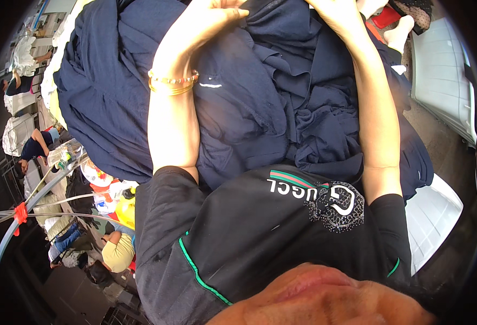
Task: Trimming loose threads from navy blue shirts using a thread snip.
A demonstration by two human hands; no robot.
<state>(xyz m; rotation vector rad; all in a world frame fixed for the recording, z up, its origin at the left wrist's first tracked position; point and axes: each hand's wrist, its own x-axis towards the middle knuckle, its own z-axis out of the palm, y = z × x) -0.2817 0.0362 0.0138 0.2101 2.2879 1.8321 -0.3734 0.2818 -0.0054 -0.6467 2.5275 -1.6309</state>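
Note:
A large heap of navy blue cloth (233, 108) fills the space in front of my body, gathered in loose folds. My left hand (219, 12) is at its far side, thumb pointing right and fingers closed on the cloth; the fingertips are partly cut off by the upper edge. Opposite it, my right hand (333, 10) grips the same cloth, with most of its fingers beyond the frame. Between the two hands a stretch of the fabric is drawn up. A small white mark (210, 85) shows on the cloth beside my left wrist.
To the right stand a pale plastic panel or bin (443, 81) and another white plastic piece (432, 222). A bare foot (399, 35) is at the upper right. On the left are a curved grey bar (38, 197) with a red tie, bright packages (124, 208) and several people farther off.

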